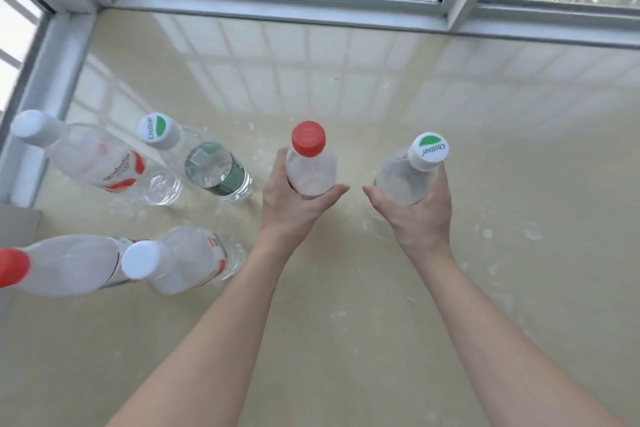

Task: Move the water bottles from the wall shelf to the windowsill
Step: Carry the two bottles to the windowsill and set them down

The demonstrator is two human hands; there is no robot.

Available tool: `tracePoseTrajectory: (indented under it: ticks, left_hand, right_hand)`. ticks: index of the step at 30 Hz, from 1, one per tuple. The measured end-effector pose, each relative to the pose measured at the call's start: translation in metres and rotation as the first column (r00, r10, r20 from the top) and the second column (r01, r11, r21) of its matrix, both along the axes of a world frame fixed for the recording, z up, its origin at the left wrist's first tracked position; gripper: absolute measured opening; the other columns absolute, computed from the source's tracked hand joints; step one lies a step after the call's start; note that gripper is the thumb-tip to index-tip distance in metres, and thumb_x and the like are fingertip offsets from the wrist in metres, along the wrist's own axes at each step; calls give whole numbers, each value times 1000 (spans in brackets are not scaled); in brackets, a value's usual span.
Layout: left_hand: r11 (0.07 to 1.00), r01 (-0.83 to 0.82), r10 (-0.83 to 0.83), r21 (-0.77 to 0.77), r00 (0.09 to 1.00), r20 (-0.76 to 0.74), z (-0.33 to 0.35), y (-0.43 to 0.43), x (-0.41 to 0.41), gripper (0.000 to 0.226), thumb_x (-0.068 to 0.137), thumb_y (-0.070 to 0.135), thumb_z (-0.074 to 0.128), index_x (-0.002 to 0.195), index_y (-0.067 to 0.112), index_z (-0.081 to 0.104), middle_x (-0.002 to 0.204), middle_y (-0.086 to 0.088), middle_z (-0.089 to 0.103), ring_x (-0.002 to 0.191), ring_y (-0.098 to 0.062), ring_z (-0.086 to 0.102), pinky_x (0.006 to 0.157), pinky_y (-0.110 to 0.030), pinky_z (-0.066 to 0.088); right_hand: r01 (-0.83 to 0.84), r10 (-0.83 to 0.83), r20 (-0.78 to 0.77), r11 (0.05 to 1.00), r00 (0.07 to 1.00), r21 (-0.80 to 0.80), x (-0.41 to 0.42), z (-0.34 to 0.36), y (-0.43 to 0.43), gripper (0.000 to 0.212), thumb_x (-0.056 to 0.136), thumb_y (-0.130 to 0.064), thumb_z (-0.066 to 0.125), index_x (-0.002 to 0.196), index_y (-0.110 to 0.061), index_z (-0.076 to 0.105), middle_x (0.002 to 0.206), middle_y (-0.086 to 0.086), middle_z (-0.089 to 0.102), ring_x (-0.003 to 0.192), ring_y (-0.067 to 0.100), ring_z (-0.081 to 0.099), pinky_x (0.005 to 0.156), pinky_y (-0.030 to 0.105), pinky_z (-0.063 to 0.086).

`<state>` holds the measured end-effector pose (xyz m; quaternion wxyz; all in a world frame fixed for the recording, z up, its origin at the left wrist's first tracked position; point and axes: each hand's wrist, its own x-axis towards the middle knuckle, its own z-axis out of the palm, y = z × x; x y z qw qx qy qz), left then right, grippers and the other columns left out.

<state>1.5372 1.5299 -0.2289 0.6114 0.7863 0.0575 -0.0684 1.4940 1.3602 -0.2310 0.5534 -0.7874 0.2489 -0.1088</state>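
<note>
While left hand (294, 208) wraps red-capped bottle (310, 170) and right hand (417, 218) wraps green-capped bottle (403, 180), set-down is in hand
Next: stand both on windowsill (381, 97), let go

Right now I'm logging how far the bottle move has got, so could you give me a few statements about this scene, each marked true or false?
1. The left hand holds a red-capped bottle. True.
2. The right hand is empty. False: it holds a bottle with a green-and-white cap.
3. Four more bottles stand on the windowsill, left of both hands. True.
4. All four of those have red caps. False: only the near-left bottle does. Its neighbour and the far-left bottle have white caps, and the green-labelled bottle has a green-and-white one.
</note>
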Motion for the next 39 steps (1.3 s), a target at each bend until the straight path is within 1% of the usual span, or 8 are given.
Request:
tracePoseTrajectory:
  ticks: [3, 12, 18, 23, 27, 32, 37, 39]
  left_hand:
    - [999, 26, -26, 32, 1000, -1, -8, 1, -4, 65, 57, 36, 91, 109, 18, 55, 99, -2, 67, 95, -25, 63, 86, -46, 54]
    - [980, 35, -37, 196, 999, 6, -20, 9, -9, 57, 61, 27, 93, 98, 42, 51, 95, 18, 65, 90, 2, 61, 79, -21, 52]
    - [967, 95, -93, 236, 995, -18, -16, 10, -4, 64, 61, 28, 92, 111, 24, 54, 97, 23, 62, 89, 18, 54, 73, -2, 40]
    - [929, 140, -134, 343, 990, -42, -12, 15, -3, 75, 57, 35, 92, 121, 23, 53, 110, 13, 62, 103, -1, 55, 84, -19, 43]
    - [893, 168, -135, 418, 985, -109, -6, 17, -14, 75, 63, 29, 89, 125, 20, 48, 115, 9, 54, 108, -9, 49, 84, -23, 37]
    - [724, 315, -164, 613, 942, -292, 4, 26, -48, 90, 78, 37, 77, 149, 13, 27, 147, -5, 41, 135, -23, 38, 102, -34, 37]
    - [422, 425, -340, 800, 893, -295, 38, 29, -102, 75, 84, 55, 60, 145, 22, 33, 135, 3, 50, 120, -24, 49, 92, -37, 46]
    - [388, 415, -406, 823, 879, -252, 55, 28, -118, 70, 82, 56, 59, 141, 22, 42, 131, 5, 54, 117, -23, 52, 92, -36, 47]
  right_hand:
    - [33, -33, -30, 999, 999, 1, -7, -5, -6, 68, 59, -37, 90, 115, -18, 58, 98, -19, 63, 94, 0, 61, 86, 20, 49]
    - [6, -8, -49, 1000, 999, -21, -2, -12, -9, 64, 62, -24, 94, 112, -22, 53, 96, -23, 59, 85, -16, 54, 75, 1, 39]
    - [-12, 11, -54, 1000, 998, -14, -2, -11, -10, 66, 62, -27, 94, 111, -28, 51, 99, -22, 60, 89, -13, 55, 77, 4, 41]
    - [-94, 91, -106, 995, 990, -17, -5, -5, -18, 77, 61, -29, 94, 124, -26, 49, 112, -11, 63, 102, 9, 59, 83, 14, 46]
    - [-177, 161, -234, 983, 959, -47, -15, -7, -26, 89, 64, -29, 92, 138, -24, 44, 131, -9, 58, 119, 11, 54, 93, 19, 40]
    - [-320, 222, -450, 935, 865, -155, -54, -3, -42, 95, 71, -32, 85, 151, -24, 34, 141, -3, 48, 132, 14, 46, 101, 24, 37]
    - [-581, 289, -604, 726, 743, -368, -100, 29, -46, 66, 82, -39, 69, 143, -24, 47, 135, 0, 54, 125, 24, 51, 99, 37, 44]
    - [-612, 297, -594, 656, 748, -442, -115, 46, -42, 59, 80, -39, 69, 135, -23, 56, 126, 2, 60, 116, 27, 56, 96, 40, 46]
